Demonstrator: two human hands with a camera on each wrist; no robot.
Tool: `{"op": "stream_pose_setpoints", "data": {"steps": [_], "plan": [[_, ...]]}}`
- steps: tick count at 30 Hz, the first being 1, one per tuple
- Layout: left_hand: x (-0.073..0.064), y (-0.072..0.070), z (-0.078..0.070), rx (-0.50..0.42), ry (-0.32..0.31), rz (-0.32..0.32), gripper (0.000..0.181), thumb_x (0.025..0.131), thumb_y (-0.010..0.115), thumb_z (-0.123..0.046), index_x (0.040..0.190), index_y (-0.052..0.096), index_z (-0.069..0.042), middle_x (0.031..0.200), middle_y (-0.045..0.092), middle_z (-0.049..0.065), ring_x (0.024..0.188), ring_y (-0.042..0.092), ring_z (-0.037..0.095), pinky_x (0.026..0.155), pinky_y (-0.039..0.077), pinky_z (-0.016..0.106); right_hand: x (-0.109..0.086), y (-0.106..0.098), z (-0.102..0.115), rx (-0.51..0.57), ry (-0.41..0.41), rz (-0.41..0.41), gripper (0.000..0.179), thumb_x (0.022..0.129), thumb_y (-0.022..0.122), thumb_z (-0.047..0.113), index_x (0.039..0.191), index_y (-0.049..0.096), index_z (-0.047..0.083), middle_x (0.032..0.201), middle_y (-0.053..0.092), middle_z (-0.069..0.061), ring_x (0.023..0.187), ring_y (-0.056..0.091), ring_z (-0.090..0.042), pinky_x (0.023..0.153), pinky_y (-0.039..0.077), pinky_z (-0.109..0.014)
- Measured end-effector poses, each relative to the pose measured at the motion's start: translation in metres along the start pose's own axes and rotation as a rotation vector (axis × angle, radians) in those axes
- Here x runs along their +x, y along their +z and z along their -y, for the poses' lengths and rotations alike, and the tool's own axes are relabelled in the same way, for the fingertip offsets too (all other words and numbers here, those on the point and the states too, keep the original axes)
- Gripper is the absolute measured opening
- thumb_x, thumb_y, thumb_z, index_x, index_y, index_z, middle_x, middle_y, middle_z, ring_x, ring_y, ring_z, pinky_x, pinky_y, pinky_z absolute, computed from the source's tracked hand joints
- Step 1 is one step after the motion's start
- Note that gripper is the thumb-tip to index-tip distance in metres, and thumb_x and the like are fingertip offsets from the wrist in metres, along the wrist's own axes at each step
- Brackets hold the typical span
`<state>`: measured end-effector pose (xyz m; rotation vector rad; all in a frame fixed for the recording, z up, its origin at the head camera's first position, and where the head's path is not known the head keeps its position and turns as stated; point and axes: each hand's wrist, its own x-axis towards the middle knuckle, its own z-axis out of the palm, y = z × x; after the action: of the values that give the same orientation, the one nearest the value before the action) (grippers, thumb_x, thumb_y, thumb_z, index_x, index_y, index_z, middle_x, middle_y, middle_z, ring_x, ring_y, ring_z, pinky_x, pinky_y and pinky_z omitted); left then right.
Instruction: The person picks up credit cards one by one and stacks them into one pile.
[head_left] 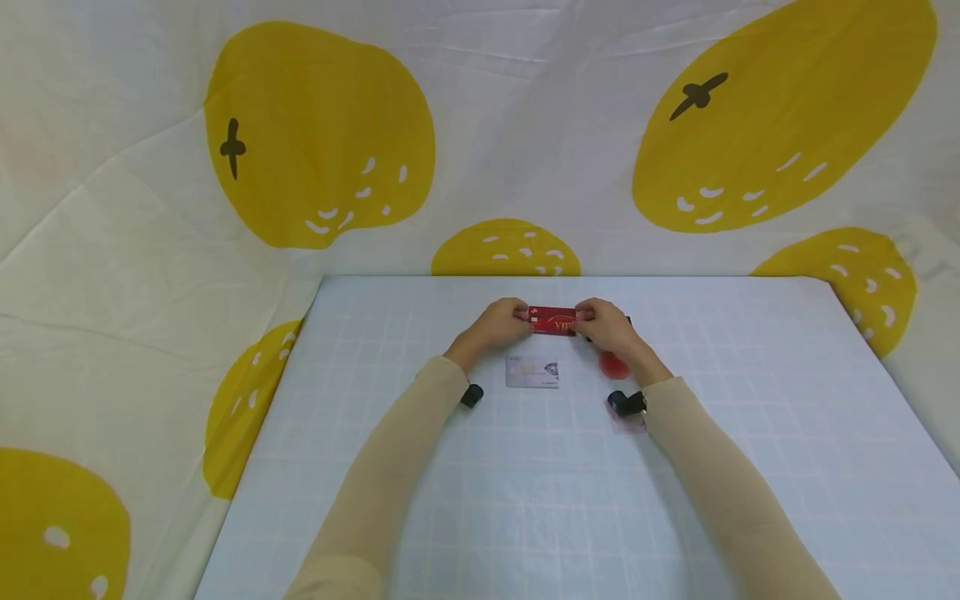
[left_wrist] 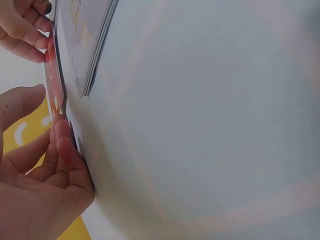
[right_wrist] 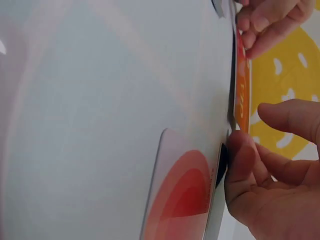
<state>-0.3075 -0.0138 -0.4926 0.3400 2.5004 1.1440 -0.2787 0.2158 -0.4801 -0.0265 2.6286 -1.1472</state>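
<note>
A red bank-style card (head_left: 551,321) printed with "VIP" lies between both hands near the far table edge. My left hand (head_left: 504,323) holds its left end with curled fingers, and my right hand (head_left: 607,327) grips the right end. In the right wrist view the card (right_wrist: 242,85) appears edge-on, close to the tabletop, with a dark strip along its underside. Nearer to me sits a pale grey-lilac card stack (head_left: 532,372), its layered edges visible in the left wrist view. Beside the right hand lies a card with red circles (right_wrist: 187,192).
A pinkish item (head_left: 628,426) lies partly hidden under the right wrist. Something dark (right_wrist: 222,162) shows beside the right fingers. Black devices (head_left: 626,403) are on both wrists. A fruit-patterned cloth (head_left: 525,150) hangs behind the pale checked tabletop (head_left: 555,500).
</note>
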Motion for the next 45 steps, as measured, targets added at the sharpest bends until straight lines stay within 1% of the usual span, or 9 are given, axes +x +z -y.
{"op": "stream_pose_setpoints", "data": {"steps": [4, 10, 13, 18, 21, 24, 27, 36, 45], "plan": [[-0.001, 0.000, 0.003, -0.047, 0.004, -0.007, 0.043, 0.094, 0.068, -0.020, 0.133, 0.060, -0.002, 0.111, 0.063, 0.001, 0.102, 0.057, 0.018, 0.097, 0.047, 0.033, -0.001, -0.001, 0.003, 0.041, 0.022, 0.000, 0.048, 0.099, 0.062, 0.020, 0.140, 0.050, -0.002, 0.127, 0.057, -0.021, 0.106, 0.054, -0.032, 0.087, 0.049, -0.041], [-0.007, -0.001, 0.002, -0.202, -0.065, -0.009, 0.048, 0.093, 0.073, -0.018, 0.136, 0.058, -0.004, 0.112, 0.063, 0.001, 0.098, 0.060, 0.019, 0.087, 0.053, 0.028, -0.003, 0.000, 0.003, 0.101, 0.046, -0.016, 0.048, 0.099, 0.061, 0.023, 0.142, 0.050, 0.003, 0.129, 0.056, -0.018, 0.108, 0.054, -0.031, 0.085, 0.050, -0.039], [-0.011, -0.003, 0.003, -0.260, -0.079, -0.017, 0.049, 0.092, 0.074, -0.017, 0.137, 0.058, -0.005, 0.114, 0.064, 0.002, 0.098, 0.061, 0.019, 0.085, 0.054, 0.027, -0.006, 0.001, 0.004, 0.132, 0.031, -0.025, 0.047, 0.099, 0.062, 0.023, 0.140, 0.051, 0.004, 0.125, 0.058, -0.017, 0.102, 0.057, -0.030, 0.081, 0.050, -0.037], [-0.018, -0.005, 0.005, -0.300, -0.062, -0.030, 0.050, 0.090, 0.075, -0.017, 0.136, 0.058, -0.005, 0.120, 0.064, 0.004, 0.103, 0.061, 0.019, 0.086, 0.054, 0.027, -0.015, 0.002, 0.007, 0.177, -0.017, -0.032, 0.046, 0.098, 0.061, 0.020, 0.139, 0.053, 0.001, 0.120, 0.061, -0.017, 0.096, 0.060, -0.029, 0.077, 0.050, -0.033], [-0.023, -0.007, 0.006, -0.321, -0.052, -0.033, 0.052, 0.089, 0.076, -0.019, 0.136, 0.058, -0.005, 0.122, 0.063, 0.005, 0.106, 0.061, 0.020, 0.087, 0.054, 0.029, -0.021, 0.003, 0.011, 0.192, -0.035, -0.034, 0.046, 0.099, 0.061, 0.020, 0.140, 0.052, 0.001, 0.121, 0.061, -0.018, 0.099, 0.061, -0.029, 0.083, 0.052, -0.035], [-0.031, -0.009, 0.007, -0.312, -0.054, -0.035, 0.053, 0.089, 0.077, -0.024, 0.136, 0.059, -0.009, 0.122, 0.063, 0.003, 0.108, 0.060, 0.019, 0.090, 0.053, 0.032, -0.028, 0.004, 0.015, 0.209, -0.039, -0.030, 0.046, 0.099, 0.062, 0.021, 0.140, 0.052, 0.002, 0.120, 0.061, -0.018, 0.102, 0.062, -0.031, 0.090, 0.052, -0.040], [-0.041, -0.011, 0.006, -0.301, -0.054, -0.025, 0.053, 0.090, 0.076, -0.026, 0.137, 0.059, -0.012, 0.124, 0.063, 0.002, 0.110, 0.060, 0.020, 0.093, 0.052, 0.035, -0.034, 0.005, 0.015, 0.221, -0.051, -0.033, 0.046, 0.099, 0.063, 0.022, 0.139, 0.053, 0.003, 0.119, 0.062, -0.018, 0.101, 0.063, -0.031, 0.093, 0.051, -0.043], [-0.073, -0.015, 0.008, -0.297, 0.029, 0.004, 0.054, 0.091, 0.075, -0.022, 0.140, 0.056, -0.010, 0.131, 0.062, 0.005, 0.116, 0.060, 0.023, 0.094, 0.052, 0.034, -0.054, 0.013, 0.017, 0.214, -0.107, -0.038, 0.046, 0.098, 0.066, 0.027, 0.138, 0.055, 0.007, 0.118, 0.063, -0.013, 0.097, 0.063, -0.027, 0.084, 0.051, -0.037], [-0.096, -0.012, 0.013, -0.359, 0.105, 0.031, 0.053, 0.092, 0.073, -0.012, 0.141, 0.054, -0.004, 0.131, 0.061, 0.010, 0.114, 0.063, 0.023, 0.091, 0.053, 0.033, -0.073, 0.020, 0.020, 0.237, -0.153, -0.027, 0.044, 0.098, 0.067, 0.023, 0.136, 0.057, 0.003, 0.116, 0.063, -0.015, 0.096, 0.064, -0.028, 0.082, 0.053, -0.032]]}}
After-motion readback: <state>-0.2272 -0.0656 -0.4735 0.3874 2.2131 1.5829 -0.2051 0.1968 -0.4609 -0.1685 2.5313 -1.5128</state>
